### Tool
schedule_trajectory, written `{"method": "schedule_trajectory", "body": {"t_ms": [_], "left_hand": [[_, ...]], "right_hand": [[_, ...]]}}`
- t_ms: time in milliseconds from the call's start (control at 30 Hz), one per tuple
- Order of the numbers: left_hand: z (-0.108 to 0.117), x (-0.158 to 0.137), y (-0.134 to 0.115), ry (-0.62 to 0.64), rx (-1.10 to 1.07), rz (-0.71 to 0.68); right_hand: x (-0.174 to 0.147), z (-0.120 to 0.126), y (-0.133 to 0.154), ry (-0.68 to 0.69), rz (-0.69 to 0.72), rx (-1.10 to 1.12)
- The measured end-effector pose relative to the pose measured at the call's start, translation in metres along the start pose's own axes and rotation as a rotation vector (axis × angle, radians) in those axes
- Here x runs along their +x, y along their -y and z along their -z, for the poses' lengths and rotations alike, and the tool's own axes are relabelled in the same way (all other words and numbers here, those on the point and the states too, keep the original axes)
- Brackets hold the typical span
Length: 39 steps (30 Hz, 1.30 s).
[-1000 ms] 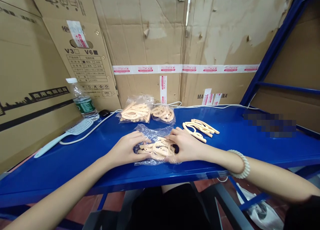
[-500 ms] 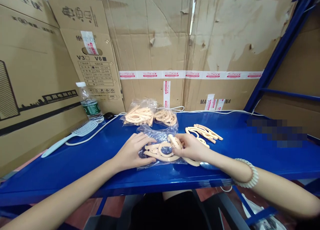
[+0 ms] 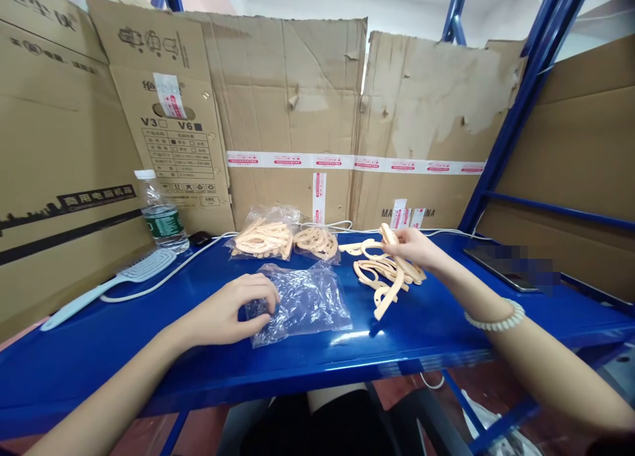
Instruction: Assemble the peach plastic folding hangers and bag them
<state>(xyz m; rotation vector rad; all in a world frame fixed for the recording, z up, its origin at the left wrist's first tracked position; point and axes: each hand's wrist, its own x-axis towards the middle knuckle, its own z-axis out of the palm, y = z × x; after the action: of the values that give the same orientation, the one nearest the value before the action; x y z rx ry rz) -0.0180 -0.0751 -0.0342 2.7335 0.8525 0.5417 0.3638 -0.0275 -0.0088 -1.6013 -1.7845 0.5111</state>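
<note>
My left hand [image 3: 243, 307] rests at the left edge of a flat clear plastic bag [image 3: 307, 304]; its fingers are loosely curled, with a gap to the thumb. My right hand [image 3: 409, 247] is closed on a beige folding hanger [image 3: 389, 297], gripping its upper part while one long curved arm hangs toward the table. Beneath and around it lie several more beige hangers [image 3: 374, 271] in a loose, overlapping pile. Part of the held hanger is hidden by my fingers.
Two clear bags of beige hangers, a larger one [image 3: 262, 237] and a smaller one [image 3: 317, 243], lie at the back. On the left are a water bottle [image 3: 163, 221], a pale hairbrush [image 3: 119, 280] and a cable [image 3: 149, 298]. A dark tablet-like object [image 3: 501, 269] lies right. Cardboard [image 3: 292, 92] walls the blue table [image 3: 223, 370].
My right hand has moved right and away from the bag, carrying hanger pieces off it. The bag now lies bare. My left hand has shifted slightly left, and the view has tilted up.
</note>
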Motion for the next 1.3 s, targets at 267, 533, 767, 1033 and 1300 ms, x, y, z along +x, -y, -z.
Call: {"method": "schedule_trajectory", "body": {"t_ms": [267,533,767,1033,1300], "left_hand": [[0.005,-0.007,-0.001,0.119,0.007,-0.023],[0.019,0.011,0.008,-0.261,0.081,0.009],[0.076,0.059,0.059,-0.536,0.384,0.166],[0.080,0.082,0.128,-0.482,0.396,0.231],[0.020,0.083,0.071,-0.720,0.449,0.093]], "right_hand": [[0.038,-0.024,-0.017,-0.193,-0.040,-0.130],[0.025,-0.042,-0.031,-0.065,0.115,-0.235],[0.029,-0.029,-0.032,0.056,0.177,-0.260],[-0.008,-0.011,-0.043,0.399,0.336,-0.314],[-0.036,-0.024,-0.024,0.354,0.482,-0.421]]}}
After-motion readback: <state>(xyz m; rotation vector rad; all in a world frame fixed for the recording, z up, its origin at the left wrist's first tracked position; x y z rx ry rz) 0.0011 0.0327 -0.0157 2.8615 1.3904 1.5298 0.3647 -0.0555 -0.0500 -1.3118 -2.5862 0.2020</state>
